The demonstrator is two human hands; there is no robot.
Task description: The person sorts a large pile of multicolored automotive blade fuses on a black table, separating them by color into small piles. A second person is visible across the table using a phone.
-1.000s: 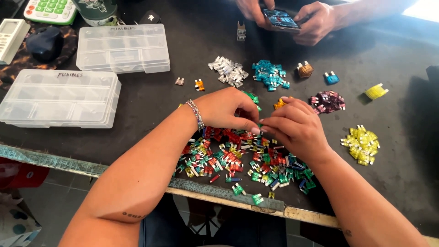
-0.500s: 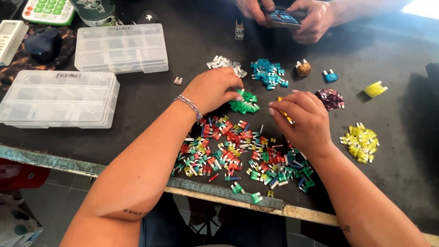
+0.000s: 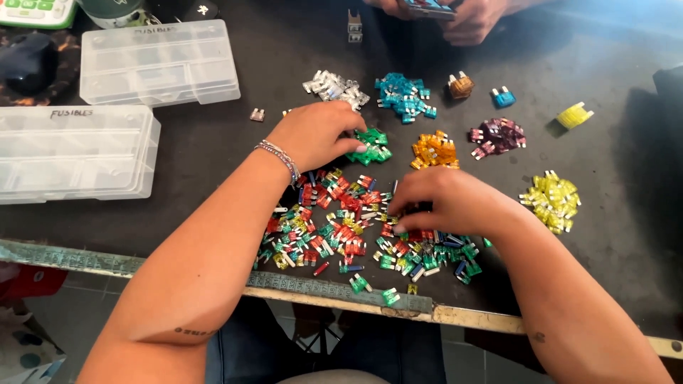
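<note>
Left grip: my left hand point(image 3: 320, 135) has its fingertips down on the green pile point(image 3: 370, 146); the fingers are curled close together, but I cannot tell if a fuse is between them.
Right grip: my right hand point(image 3: 452, 203) lies palm down on the mixed heap point(image 3: 348, 231), fingers bent and narrow, tips among the pieces. I cannot tell if it holds one.
The thing: small blade fuses, a flat plastic body with two thin metal legs. I judge them very light, stiff, a little slippery, not fragile, but easy to flick away.
Where to hold: I think the best is to pinch the coloured body on its two flat sides with thumb and first finger, not the legs.
Where it is: the mixed heap is near the table edge point(image 3: 341, 290), just before me, some pieces almost at the border.
Sorted piles: clear pile point(image 3: 333, 85), blue pile point(image 3: 404, 96), orange pile point(image 3: 434, 151), purple pile point(image 3: 498, 136), yellow pile point(image 3: 551, 199), all apart from each other.
Farther: two clear boxes point(image 3: 75, 153) at the left; another person's hands point(image 3: 462, 16) at the far side hold a phone.
</note>
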